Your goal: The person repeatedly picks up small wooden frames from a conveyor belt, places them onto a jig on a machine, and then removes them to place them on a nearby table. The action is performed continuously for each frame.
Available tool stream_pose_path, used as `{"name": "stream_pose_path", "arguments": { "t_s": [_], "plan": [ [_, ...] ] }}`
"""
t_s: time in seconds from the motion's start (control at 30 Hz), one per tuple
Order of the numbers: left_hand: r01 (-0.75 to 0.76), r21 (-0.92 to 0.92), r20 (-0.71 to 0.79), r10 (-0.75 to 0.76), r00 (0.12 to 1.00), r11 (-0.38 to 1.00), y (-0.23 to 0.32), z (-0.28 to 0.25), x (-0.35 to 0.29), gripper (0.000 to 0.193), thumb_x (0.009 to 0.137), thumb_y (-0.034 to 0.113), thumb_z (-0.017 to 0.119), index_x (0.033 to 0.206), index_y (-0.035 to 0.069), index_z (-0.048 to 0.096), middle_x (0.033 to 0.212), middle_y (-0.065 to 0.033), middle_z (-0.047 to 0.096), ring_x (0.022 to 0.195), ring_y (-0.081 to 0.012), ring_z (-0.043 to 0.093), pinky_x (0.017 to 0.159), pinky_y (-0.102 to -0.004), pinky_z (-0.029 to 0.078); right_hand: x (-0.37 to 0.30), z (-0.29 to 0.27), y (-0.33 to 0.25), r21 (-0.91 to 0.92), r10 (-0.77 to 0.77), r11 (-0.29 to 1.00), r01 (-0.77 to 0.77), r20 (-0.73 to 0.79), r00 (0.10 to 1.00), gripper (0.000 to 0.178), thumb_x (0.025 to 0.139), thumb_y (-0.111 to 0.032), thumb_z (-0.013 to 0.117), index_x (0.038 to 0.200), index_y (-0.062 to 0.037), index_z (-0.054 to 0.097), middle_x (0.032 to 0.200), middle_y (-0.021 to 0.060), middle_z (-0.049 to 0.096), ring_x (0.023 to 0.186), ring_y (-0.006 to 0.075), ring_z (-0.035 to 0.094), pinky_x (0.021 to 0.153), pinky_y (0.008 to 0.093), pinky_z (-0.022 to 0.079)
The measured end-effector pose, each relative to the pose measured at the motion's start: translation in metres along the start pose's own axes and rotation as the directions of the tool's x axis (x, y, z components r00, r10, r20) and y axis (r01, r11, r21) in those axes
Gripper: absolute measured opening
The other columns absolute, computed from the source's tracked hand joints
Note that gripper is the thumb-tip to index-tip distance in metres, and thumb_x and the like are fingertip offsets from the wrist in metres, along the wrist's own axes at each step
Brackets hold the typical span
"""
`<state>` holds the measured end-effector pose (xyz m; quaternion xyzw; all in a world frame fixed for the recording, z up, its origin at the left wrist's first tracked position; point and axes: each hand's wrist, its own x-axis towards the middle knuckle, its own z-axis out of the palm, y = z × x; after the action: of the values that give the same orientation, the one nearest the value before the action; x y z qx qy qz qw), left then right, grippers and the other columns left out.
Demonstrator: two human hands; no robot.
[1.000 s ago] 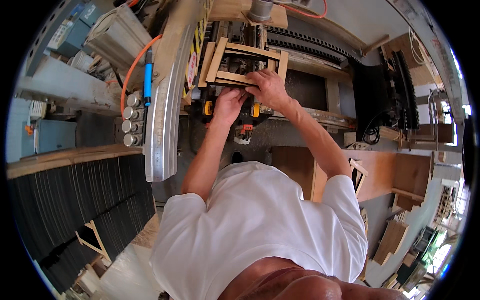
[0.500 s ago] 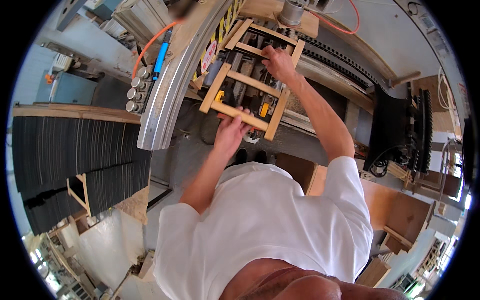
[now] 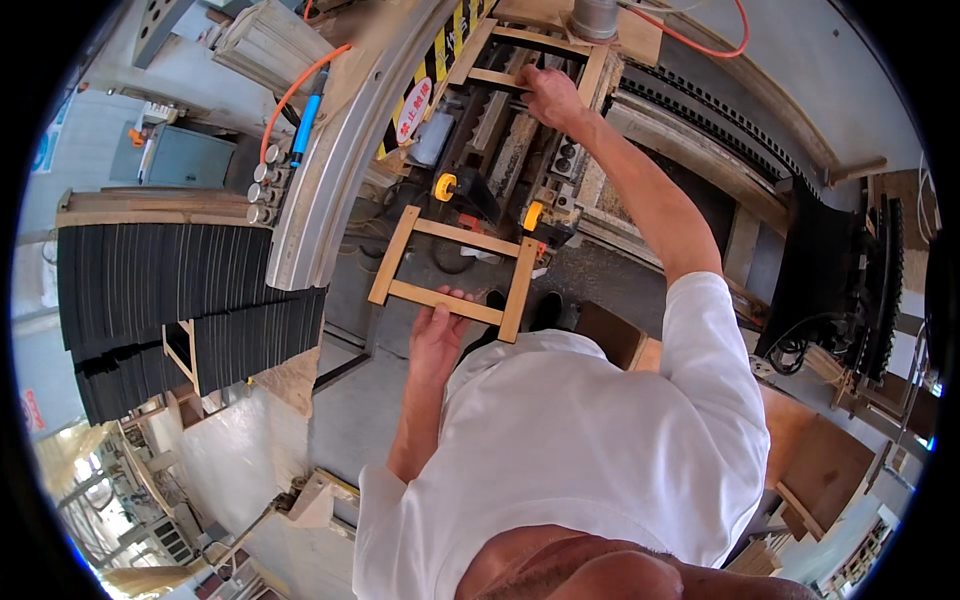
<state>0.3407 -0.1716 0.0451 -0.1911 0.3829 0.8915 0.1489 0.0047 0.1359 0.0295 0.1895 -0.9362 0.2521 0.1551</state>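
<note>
My left hand (image 3: 436, 340) is closed on the near rail of a small wooden frame (image 3: 466, 236), two side pieces joined by two rails. That frame hangs in front of the machine, above the floor. Farther off, my right hand (image 3: 552, 98) pinches the near rail of a second wooden frame (image 3: 538, 41), which lies over the far part of the machine (image 3: 492, 135). Its right side piece is partly behind my right hand and arm. The two frames are apart, with machine parts and two yellow knobs (image 3: 445, 187) showing between them.
To the left runs a metal guide beam (image 3: 318, 215) with a blue pen-like tool (image 3: 310, 118) and an orange hose. Stacked black-edged strips (image 3: 165, 275) stand farther left. Black chain tracks (image 3: 700, 115) and a black guard (image 3: 800, 270) lie to the right. Brown panels (image 3: 610, 332) are near my right side.
My left hand has drawn the near frame toward my body, off the machine, uncovering the yellow knobs. My right hand stays at the far frame. The view has shifted slightly.
</note>
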Motion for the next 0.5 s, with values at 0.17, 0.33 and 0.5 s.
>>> {"name": "stream_pose_path", "arguments": {
  "t_s": [0.17,0.33,0.5],
  "plan": [
    [-0.031,0.008,-0.028,0.031,0.999,0.999,0.005,-0.022,0.004,0.031,0.098,0.013,0.054,0.127,0.004,0.050,0.122,-0.0096,0.060,0.120,-0.0263,0.056,0.102,-0.0401,0.046,0.011,-0.004,0.003,-0.090,0.050,0.995,-0.046,0.037,0.998,0.031,0.078,-0.010,0.064,0.107,-0.0046,0.056,0.087,0.0189,0.068,0.092,0.0388,0.063,0.086,0.0483,0.047],
    [-0.009,0.019,-0.064,0.010,0.998,1.000,0.012,-0.053,0.015,0.031,0.096,0.013,0.057,0.125,0.003,0.052,0.124,-0.0103,0.059,0.122,-0.0282,0.054,0.104,-0.0427,0.044,0.015,-0.004,0.002,-0.211,0.051,0.977,-0.043,0.037,0.998,0.031,0.078,-0.009,0.064,0.108,-0.0062,0.055,0.086,0.0182,0.068,0.090,0.0385,0.064,0.081,0.0489,0.049],
    [0.039,0.063,-0.084,-0.034,0.996,0.997,0.018,-0.093,0.027,0.032,0.096,0.014,0.059,0.125,0.004,0.052,0.124,-0.0111,0.059,0.121,-0.0278,0.055,0.102,-0.0426,0.046,0.015,-0.004,-0.003,-0.149,0.125,0.981,-0.121,0.015,0.992,0.029,0.078,-0.008,0.062,0.106,-0.0071,0.056,0.091,0.0168,0.069,0.093,0.0380,0.064,0.080,0.0488,0.050]
  ]
}}
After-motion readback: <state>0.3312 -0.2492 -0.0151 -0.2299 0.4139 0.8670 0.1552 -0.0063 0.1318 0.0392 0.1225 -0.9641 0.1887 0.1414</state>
